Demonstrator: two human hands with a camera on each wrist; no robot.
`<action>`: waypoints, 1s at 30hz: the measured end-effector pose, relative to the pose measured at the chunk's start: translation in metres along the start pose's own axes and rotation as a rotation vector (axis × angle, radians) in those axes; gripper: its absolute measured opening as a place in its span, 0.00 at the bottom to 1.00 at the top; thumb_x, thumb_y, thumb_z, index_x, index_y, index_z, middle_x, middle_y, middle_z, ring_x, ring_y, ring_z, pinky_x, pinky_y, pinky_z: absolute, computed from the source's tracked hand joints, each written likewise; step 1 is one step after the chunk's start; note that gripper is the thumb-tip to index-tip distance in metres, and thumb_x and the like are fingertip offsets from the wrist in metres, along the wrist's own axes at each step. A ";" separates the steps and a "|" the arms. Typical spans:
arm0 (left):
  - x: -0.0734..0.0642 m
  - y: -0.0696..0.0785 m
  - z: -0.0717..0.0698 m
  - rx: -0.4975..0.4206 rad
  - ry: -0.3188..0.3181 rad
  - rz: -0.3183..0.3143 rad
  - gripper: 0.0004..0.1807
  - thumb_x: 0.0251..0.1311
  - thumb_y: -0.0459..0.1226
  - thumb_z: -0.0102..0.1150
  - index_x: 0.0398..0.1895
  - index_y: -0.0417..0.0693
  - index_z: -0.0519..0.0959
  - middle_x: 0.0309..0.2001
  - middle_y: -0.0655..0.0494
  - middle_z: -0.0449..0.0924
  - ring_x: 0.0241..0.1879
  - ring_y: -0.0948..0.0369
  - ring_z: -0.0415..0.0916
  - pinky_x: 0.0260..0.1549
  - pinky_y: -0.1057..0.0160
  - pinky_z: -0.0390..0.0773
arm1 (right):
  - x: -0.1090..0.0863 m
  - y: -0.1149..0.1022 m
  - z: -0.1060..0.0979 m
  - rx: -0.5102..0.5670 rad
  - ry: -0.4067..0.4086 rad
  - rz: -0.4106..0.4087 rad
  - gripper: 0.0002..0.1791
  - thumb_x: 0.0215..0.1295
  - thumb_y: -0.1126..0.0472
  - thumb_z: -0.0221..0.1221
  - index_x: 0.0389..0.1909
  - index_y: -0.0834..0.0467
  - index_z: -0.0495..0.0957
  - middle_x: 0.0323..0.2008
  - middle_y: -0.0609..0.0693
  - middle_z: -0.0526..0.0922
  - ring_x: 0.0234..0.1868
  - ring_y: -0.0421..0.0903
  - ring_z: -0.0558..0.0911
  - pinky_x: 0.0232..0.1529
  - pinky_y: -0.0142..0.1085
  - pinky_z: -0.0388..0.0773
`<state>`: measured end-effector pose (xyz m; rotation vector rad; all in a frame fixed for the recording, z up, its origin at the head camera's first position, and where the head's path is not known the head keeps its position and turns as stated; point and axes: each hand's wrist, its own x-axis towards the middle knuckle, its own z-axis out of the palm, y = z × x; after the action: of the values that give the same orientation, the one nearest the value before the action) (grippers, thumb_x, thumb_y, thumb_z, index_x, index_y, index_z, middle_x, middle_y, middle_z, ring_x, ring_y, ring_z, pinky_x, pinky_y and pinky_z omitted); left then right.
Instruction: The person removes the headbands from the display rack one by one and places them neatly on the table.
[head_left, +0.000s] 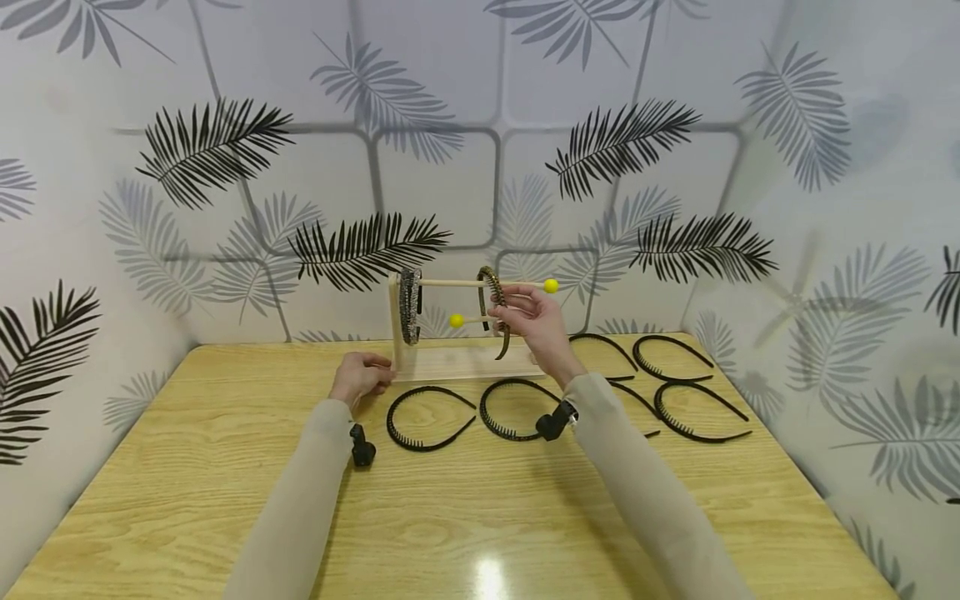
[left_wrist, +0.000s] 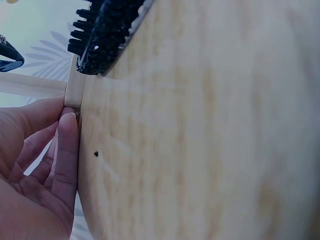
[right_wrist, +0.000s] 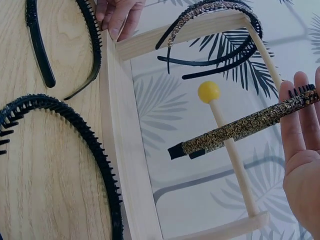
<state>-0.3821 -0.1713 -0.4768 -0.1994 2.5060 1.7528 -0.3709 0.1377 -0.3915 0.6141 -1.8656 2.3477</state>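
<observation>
A pale wooden stand (head_left: 465, 364) has two rods, each tipped with a yellow ball (head_left: 551, 286). My left hand (head_left: 360, 377) grips the base's left end; in the left wrist view, the thumb and fingers (left_wrist: 67, 145) pinch its edge beside an upright. My right hand (head_left: 538, 323) holds a gold glittery headband (right_wrist: 235, 127) near the ball end of the upper rod. This headband's arch is up at that rod, its legs hanging. In the right wrist view, the headband crosses the lower rod (right_wrist: 240, 175). Dark and silvery headbands (head_left: 409, 304) hang by the left upright.
Several black toothed headbands lie on the wood-grain table (head_left: 420, 517): one (head_left: 420, 448) in front of the stand, another (head_left: 504, 434) under my right forearm, and more (head_left: 701, 437) to the right. Behind the table rises a leaf-patterned wall (head_left: 435, 83).
</observation>
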 end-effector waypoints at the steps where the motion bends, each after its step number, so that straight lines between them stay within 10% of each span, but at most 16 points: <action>1: 0.000 0.000 0.000 0.002 0.001 -0.001 0.19 0.63 0.31 0.63 0.57 0.34 0.78 0.44 0.38 0.84 0.27 0.62 0.81 0.28 0.67 0.83 | 0.000 0.000 -0.001 0.000 0.009 0.003 0.18 0.64 0.72 0.62 0.54 0.63 0.74 0.48 0.56 0.85 0.41 0.44 0.87 0.47 0.47 0.85; 17: 0.001 0.000 0.002 0.003 0.007 -0.012 0.19 0.62 0.31 0.63 0.56 0.34 0.78 0.46 0.37 0.84 0.28 0.62 0.81 0.28 0.67 0.84 | -0.004 0.004 -0.021 -0.055 -0.068 0.012 0.23 0.69 0.71 0.56 0.64 0.66 0.70 0.56 0.61 0.80 0.46 0.44 0.85 0.51 0.44 0.83; 30: 0.003 -0.002 0.001 0.003 0.011 -0.003 0.19 0.63 0.31 0.63 0.56 0.34 0.78 0.46 0.36 0.84 0.28 0.63 0.81 0.28 0.67 0.84 | -0.009 -0.004 -0.029 -0.116 -0.093 0.187 0.26 0.72 0.71 0.51 0.69 0.70 0.62 0.62 0.75 0.69 0.50 0.46 0.83 0.57 0.47 0.79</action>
<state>-0.3848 -0.1713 -0.4792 -0.2135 2.5144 1.7519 -0.3690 0.1682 -0.3961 0.5692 -2.1703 2.3338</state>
